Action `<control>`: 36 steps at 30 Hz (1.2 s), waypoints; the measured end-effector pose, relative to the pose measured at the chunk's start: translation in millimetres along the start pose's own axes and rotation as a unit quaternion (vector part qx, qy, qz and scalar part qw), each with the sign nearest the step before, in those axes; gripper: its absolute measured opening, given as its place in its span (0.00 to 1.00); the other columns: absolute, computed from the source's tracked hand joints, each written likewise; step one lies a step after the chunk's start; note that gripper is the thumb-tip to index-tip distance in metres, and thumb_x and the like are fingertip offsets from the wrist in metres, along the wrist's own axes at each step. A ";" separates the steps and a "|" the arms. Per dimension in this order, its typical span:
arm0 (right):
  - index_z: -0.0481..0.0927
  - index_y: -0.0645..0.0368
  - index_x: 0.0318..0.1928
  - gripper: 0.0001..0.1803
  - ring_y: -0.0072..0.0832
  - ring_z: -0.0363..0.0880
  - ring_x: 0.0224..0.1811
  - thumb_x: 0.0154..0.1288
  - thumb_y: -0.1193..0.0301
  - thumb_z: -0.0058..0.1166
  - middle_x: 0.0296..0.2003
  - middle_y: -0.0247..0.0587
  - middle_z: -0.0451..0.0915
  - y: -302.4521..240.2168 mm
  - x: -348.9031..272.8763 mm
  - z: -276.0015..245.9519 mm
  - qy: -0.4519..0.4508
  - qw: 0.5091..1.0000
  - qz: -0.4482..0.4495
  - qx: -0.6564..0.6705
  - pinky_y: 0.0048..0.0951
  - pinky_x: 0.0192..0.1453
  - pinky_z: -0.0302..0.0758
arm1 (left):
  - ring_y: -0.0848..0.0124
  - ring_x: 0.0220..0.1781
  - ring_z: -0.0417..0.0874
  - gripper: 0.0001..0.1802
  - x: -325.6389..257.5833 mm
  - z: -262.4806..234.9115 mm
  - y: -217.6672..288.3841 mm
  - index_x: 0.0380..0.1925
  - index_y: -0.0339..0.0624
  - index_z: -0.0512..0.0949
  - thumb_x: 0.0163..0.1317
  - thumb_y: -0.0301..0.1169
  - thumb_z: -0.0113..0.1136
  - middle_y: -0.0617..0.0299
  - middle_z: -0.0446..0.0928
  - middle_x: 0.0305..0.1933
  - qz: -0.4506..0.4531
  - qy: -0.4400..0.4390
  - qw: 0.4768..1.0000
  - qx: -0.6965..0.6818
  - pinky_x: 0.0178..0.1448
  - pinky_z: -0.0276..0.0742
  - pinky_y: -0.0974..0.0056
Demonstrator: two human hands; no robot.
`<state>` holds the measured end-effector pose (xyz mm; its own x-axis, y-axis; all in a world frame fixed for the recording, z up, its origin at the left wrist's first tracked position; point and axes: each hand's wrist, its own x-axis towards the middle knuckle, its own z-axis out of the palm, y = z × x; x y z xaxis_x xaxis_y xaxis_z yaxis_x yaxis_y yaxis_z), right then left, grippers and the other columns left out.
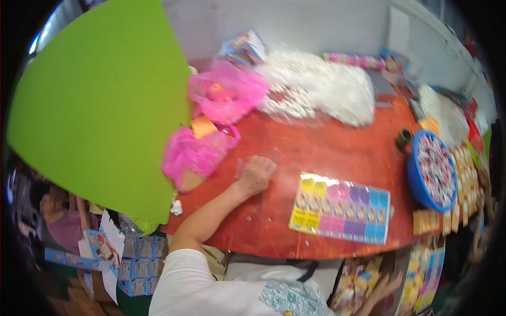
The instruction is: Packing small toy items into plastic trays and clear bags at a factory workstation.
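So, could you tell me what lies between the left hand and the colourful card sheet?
Only bare red tabletop between left hand and card sheet, in the head view.

A red-orange table (337,142) stands against a pale wall (316,21), evenly lit by bright light. Stacked blue boxes (138,263) fill the floor space at lower left beside the table.

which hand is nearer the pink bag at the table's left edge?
Left. The left hand rests on the table just right of the pink bag. The right hand is below the table edge, far off.
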<state>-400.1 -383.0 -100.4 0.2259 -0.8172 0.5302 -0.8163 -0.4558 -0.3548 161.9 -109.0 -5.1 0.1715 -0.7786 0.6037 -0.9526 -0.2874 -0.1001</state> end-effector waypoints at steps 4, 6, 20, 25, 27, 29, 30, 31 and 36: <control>0.70 0.66 0.59 0.23 0.47 0.69 0.60 0.63 0.77 0.53 0.57 0.54 0.71 -166.0 52.0 -29.5 -0.018 0.967 -0.170 0.188 0.39 0.66 0.63 | 0.62 0.32 0.73 0.05 7.2 -29.3 38.0 0.30 0.42 0.72 0.52 0.28 0.54 0.60 0.69 0.27 0.060 0.020 0.995 -0.081 0.41 0.69 0.57; 0.70 0.65 0.59 0.28 0.49 0.68 0.60 0.55 0.79 0.56 0.59 0.54 0.69 -237.8 50.5 -32.1 -0.139 0.934 -0.235 0.229 0.42 0.65 0.63 | 0.63 0.30 0.71 0.05 -4.3 -47.3 54.8 0.28 0.42 0.72 0.51 0.29 0.56 0.61 0.68 0.27 0.127 -0.007 0.987 -0.099 0.42 0.69 0.57; 0.76 0.60 0.30 0.08 0.42 0.74 0.32 0.51 0.79 0.63 0.29 0.43 0.76 -377.0 12.9 -4.6 -0.171 0.816 -0.260 0.487 0.37 0.37 0.70 | 0.56 0.68 0.61 0.30 -19.0 -96.2 127.3 0.63 0.35 0.57 0.64 0.35 0.53 0.47 0.57 0.67 -0.263 0.168 0.890 -0.334 0.70 0.52 0.49; 0.77 0.59 0.32 0.08 0.41 0.76 0.36 0.51 0.78 0.62 0.33 0.42 0.78 -385.6 3.0 -11.5 -0.211 0.775 -0.372 0.464 0.36 0.40 0.71 | 0.62 0.62 0.69 0.45 0.8 -76.7 144.0 0.73 0.51 0.39 0.63 0.36 0.55 0.50 0.58 0.67 -0.411 0.074 0.397 -0.817 0.61 0.71 0.62; 0.77 0.59 0.35 0.09 0.40 0.77 0.37 0.52 0.77 0.62 0.35 0.42 0.78 -384.3 3.1 -11.4 -0.242 0.766 -0.373 0.464 0.35 0.42 0.72 | 0.63 0.60 0.70 0.46 -1.3 -63.5 143.2 0.74 0.53 0.37 0.62 0.35 0.55 0.51 0.58 0.66 -0.406 0.061 0.369 -0.834 0.59 0.73 0.62; 0.78 0.60 0.37 0.10 0.40 0.77 0.38 0.52 0.77 0.61 0.36 0.42 0.78 -379.6 2.9 -11.4 -0.258 0.765 -0.368 0.462 0.35 0.43 0.73 | 0.64 0.58 0.72 0.47 -5.5 -59.3 147.4 0.74 0.54 0.36 0.62 0.34 0.55 0.52 0.59 0.65 -0.397 0.046 0.343 -0.850 0.57 0.75 0.62; 0.78 0.60 0.37 0.09 0.41 0.77 0.39 0.53 0.77 0.60 0.37 0.43 0.78 -376.4 4.1 -11.2 -0.317 0.737 -0.346 0.487 0.34 0.44 0.73 | 0.65 0.57 0.72 0.47 -6.4 -60.5 148.9 0.74 0.54 0.37 0.61 0.32 0.55 0.53 0.58 0.66 -0.404 0.043 0.332 -0.851 0.58 0.74 0.63; 0.78 0.61 0.38 0.09 0.41 0.77 0.40 0.54 0.77 0.59 0.37 0.43 0.78 -372.7 5.1 -11.3 -0.372 0.705 -0.323 0.510 0.34 0.46 0.73 | 0.66 0.57 0.72 0.47 -6.4 -62.1 150.7 0.74 0.54 0.38 0.61 0.31 0.55 0.53 0.58 0.67 -0.411 0.040 0.321 -0.852 0.59 0.73 0.64; 0.76 0.65 0.40 0.07 0.18 0.74 0.40 0.66 0.73 0.53 0.35 0.33 0.77 -364.3 20.4 -15.4 -0.512 0.585 0.027 0.628 0.23 0.46 0.72 | 0.71 0.56 0.70 0.45 -13.2 -63.0 161.7 0.74 0.54 0.42 0.60 0.26 0.54 0.57 0.59 0.65 -0.366 0.028 0.409 -0.835 0.61 0.68 0.66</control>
<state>-106.3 -228.2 51.5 0.9428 -0.3328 -0.0187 0.0534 0.2061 -0.9771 -10.2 -110.1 20.5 0.6025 -0.7981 0.0105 0.4981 0.3863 0.7763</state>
